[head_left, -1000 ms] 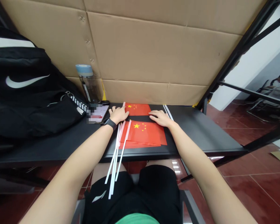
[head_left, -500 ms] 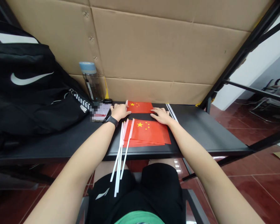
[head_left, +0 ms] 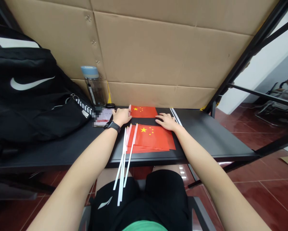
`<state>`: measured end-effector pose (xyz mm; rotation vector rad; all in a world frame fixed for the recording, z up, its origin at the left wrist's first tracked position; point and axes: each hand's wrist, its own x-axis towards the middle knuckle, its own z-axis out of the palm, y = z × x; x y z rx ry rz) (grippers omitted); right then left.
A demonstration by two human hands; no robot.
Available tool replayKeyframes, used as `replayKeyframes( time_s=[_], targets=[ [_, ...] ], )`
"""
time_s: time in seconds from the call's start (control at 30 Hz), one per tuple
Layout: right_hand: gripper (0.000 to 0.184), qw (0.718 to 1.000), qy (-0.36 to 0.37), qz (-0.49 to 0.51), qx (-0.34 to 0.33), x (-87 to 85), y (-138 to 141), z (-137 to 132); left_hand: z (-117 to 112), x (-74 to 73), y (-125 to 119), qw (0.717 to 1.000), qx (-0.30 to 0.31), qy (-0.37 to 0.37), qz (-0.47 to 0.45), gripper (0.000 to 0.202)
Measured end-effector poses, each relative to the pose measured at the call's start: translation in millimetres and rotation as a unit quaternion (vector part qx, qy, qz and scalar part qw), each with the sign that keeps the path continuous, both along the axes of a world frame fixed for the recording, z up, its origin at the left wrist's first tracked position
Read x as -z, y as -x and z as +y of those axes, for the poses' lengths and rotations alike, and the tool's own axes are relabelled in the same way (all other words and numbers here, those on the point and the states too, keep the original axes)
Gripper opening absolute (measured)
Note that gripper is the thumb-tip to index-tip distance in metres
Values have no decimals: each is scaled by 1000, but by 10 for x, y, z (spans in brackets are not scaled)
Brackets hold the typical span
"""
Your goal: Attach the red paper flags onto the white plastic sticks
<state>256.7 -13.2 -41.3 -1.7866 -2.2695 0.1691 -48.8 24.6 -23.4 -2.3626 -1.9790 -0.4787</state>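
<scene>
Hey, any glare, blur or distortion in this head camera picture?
In the head view, light glare shows on the red floor tiles, wide-angle distortion slants the black metal frame, and the phone is partly pixelated out.

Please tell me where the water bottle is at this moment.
In the head view, the clear water bottle stands at the back of the black table, against the cardboard wall, right of the black backpack and beyond the phone near the left hand.
</scene>
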Motion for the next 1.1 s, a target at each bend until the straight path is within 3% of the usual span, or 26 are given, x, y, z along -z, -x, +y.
replayKeyframes(
  time_s=[0.23, 0.47, 0.77, 0.87, 0.97, 1.1],
  targets=[
    [60, 999, -27, 21, -13, 64, -27, 52, 20, 76, -34, 1000, 4, -11, -5, 42],
    [54, 999, -37, 18, -30, 81, -12, 63, 26, 48, -32, 999, 17, 40, -13, 50],
    [56, 1000, -23, 8, -18, 62, -5, 45, 38, 76, -48, 998, 35, 41, -16, 50],
    [57, 999, -22, 15, -19, 61, -10, 41, 31, 15, -27, 999, 36, 26, -24, 52],
    [53, 999, -27, 26, -24, 40, -17, 7, -1, -111, 20, 995, 92, 24, -18, 37],
    [45, 999, -30, 35, -26, 9, -30, -46, -42, -223, 62, 974, 199, 100, 30, 33]
  ],
)
